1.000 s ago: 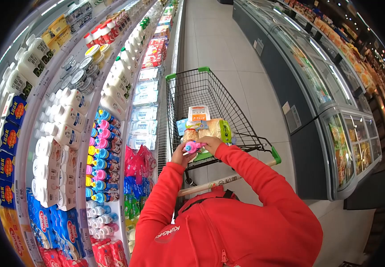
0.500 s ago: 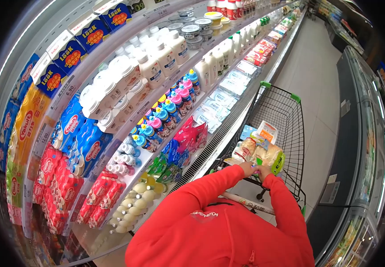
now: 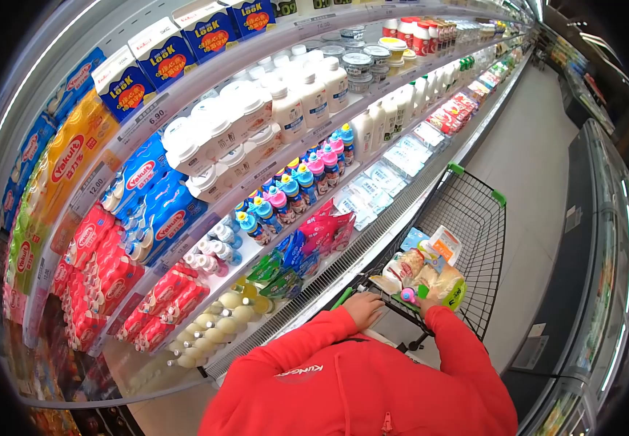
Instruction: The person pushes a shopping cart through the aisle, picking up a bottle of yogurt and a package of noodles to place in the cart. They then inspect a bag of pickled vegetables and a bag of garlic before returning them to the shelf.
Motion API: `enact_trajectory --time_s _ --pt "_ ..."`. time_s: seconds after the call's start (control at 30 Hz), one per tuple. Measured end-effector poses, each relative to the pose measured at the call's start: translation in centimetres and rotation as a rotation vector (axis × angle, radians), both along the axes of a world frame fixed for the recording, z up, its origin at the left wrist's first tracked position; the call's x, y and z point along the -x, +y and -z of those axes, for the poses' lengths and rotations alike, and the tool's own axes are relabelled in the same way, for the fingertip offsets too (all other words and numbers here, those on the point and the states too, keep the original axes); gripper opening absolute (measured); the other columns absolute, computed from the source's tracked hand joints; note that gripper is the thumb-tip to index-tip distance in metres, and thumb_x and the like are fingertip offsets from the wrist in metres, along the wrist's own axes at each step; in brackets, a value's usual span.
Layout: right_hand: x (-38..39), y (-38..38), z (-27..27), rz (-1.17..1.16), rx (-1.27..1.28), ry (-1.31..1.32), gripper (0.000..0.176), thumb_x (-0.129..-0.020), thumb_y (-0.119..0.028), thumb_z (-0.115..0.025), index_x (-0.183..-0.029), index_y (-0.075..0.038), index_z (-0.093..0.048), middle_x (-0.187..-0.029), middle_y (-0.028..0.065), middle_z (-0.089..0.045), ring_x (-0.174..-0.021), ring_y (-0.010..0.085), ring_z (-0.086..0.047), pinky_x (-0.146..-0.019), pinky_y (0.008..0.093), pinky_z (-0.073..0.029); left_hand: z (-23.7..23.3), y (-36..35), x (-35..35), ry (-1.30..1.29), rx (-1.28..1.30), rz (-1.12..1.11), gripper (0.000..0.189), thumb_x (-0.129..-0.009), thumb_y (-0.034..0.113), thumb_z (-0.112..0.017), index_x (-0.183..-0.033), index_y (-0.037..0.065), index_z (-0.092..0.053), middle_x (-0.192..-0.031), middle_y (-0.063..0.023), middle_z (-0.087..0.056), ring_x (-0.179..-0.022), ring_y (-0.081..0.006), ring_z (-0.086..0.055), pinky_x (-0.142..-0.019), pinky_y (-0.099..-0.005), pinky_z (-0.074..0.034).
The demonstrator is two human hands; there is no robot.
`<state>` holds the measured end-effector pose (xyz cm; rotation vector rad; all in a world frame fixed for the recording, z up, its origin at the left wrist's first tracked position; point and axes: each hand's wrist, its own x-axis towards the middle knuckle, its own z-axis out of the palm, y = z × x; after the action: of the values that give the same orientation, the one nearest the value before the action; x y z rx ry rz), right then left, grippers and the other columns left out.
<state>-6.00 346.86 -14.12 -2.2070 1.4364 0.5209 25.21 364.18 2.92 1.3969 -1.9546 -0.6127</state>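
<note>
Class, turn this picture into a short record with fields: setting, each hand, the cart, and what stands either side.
Setting: shop aisle
Left hand: beside the cart's near left corner; grip unclear
Right hand: holding a small pink-capped bottle
Cart: black wire with green corners
Cart load: white package with orange label, other packaged goods
Left side: white-edged shelves with blue-wrapped Yakult packs
Right side: dark-sided, glass-topped cabinet

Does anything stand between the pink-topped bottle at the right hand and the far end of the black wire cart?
Yes: a clear, green-marked bag and an orange-white pack lie in the cart, beyond the bottle, towards that end.
</note>
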Motion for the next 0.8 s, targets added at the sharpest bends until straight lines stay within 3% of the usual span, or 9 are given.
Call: enact_trajectory --time_s 0.07,0.17,0.27,0.37,0.43,0.5,0.6,0.77,0.8 --pt "1.3 0.4 2.7 0.053 -0.054 0.006 0.040 -0.084 -0.014 -0.050 -0.124 -0.016 -0.054 -0.109 0.0208 -0.061 -0.104 0.0350 -0.058 -0.087 0.0403 -0.045 -0.6 0.3 -0.3 0.012 -0.016 -0.009 0.022 -0.084 0.020 -0.059 -0.100 0.006 -0.064 -0.107 -0.0124 -0.060 -0.100 -0.0300 -0.056 -0.088 -0.0388 -0.045" --pt "0.2 0.4 0.9 -0.092 -0.176 -0.065 0.040 -0.088 -0.034 -0.048 -0.120 -0.014 -0.059 -0.116 0.0194 -0.059 -0.108 0.0341 -0.056 -0.094 0.0398 -0.042 -0.4 0.4 -0.8 -0.005 -0.001 -0.009 0.022 -0.084 0.020 -0.059 -0.100 0.006 -0.064 -0.108 -0.0123 -0.060 -0.100 -0.0300 -0.056 -0.088 -0.0385 -0.044" --pt "-0.4 1.3 -0.2 -0.062 -0.028 -0.053 0.038 -0.083 -0.016 -0.050 -0.119 -0.016 -0.060 -0.099 0.0192 -0.065 -0.092 0.0339 -0.063 -0.081 0.0387 -0.049 -0.8 0.4 -0.9 -0.002 -0.013 -0.014 0.021 -0.083 0.019 -0.060 -0.099 0.006 -0.064 -0.108 -0.0121 -0.060 -0.100 -0.0298 -0.056 -0.088 -0.0377 -0.045" --pt "-1.7 1.6 -3.4 -0.015 -0.082 -0.095 0.036 -0.082 -0.019 -0.052 -0.117 -0.014 -0.061 -0.093 0.0198 -0.066 -0.088 0.0327 -0.064 -0.080 0.0373 -0.050 -1.2 0.3 -1.0 0.016 0.020 -0.020 0.020 -0.082 0.016 -0.059 -0.098 0.005 -0.064 -0.105 -0.0119 -0.061 -0.098 -0.0296 -0.057 -0.086 -0.0373 -0.046" --pt "-2.3 1.8 -6.0 0.061 -0.092 -0.257 0.039 -0.085 -0.025 -0.055 -0.121 -0.012 -0.058 -0.098 0.0202 -0.064 -0.090 0.0308 -0.064 -0.082 0.0357 -0.049 -1.0 0.0 -0.9 0.036 0.030 -0.013 0.019 -0.082 0.013 -0.058 -0.098 0.004 -0.063 -0.104 -0.0120 -0.061 -0.096 -0.0295 -0.056 -0.085 -0.0373 -0.046" --pt "-0.6 2.5 -3.8 0.253 -0.118 -0.656 0.042 -0.088 -0.032 -0.052 -0.123 -0.008 -0.055 -0.110 0.0168 -0.063 -0.099 0.0332 -0.060 -0.087 0.0366 -0.047 -0.5 -0.2 -0.7 0.062 0.044 -0.034 0.019 -0.080 0.007 -0.056 -0.097 0.004 -0.063 -0.103 -0.0116 -0.062 -0.094 -0.0296 -0.057 -0.084 -0.0366 -0.046" --pt "-1.3 6.8 -15.4 0.429 -0.123 -0.746 0.048 -0.087 -0.035 -0.054 -0.126 -0.006 -0.051 -0.114 0.0172 -0.061 -0.103 0.0328 -0.059 -0.090 0.0368 -0.046 -0.7 -0.3 -0.5 0.025 0.055 -0.010 0.021 -0.078 0.006 -0.057 -0.098 0.005 -0.064 -0.103 -0.0126 -0.061 -0.096 -0.0305 -0.057 -0.085 -0.0388 -0.046" --pt "4.4 12.3 -21.8 0.197 0.225 -0.232 0.059 -0.081 -0.041 -0.060 -0.128 -0.007 -0.049 -0.111 0.0162 -0.061 -0.102 0.0330 -0.057 -0.089 0.0398 -0.044 -0.8 -1.4 0.4 -0.050 0.065 0.002 0.029 -0.075 0.007 -0.062 -0.103 0.006 -0.058 -0.104 -0.0143 -0.060 -0.101 -0.0334 -0.054 -0.093 -0.0429 -0.039" --pt "5.6 13.0 -22.4 0.173 0.271 -0.183 0.062 -0.080 -0.042 -0.061 -0.128 -0.006 -0.049 -0.110 0.0159 -0.061 -0.101 0.0329 -0.057 -0.088 0.0399 -0.044 -1.1 -2.1 0.5 -0.040 0.051 0.035 0.023 -0.073 0.007 -0.064 -0.094 0.005 -0.055 -0.099 -0.0131 -0.061 -0.097 -0.0330 -0.056 -0.090 -0.0420 -0.041"
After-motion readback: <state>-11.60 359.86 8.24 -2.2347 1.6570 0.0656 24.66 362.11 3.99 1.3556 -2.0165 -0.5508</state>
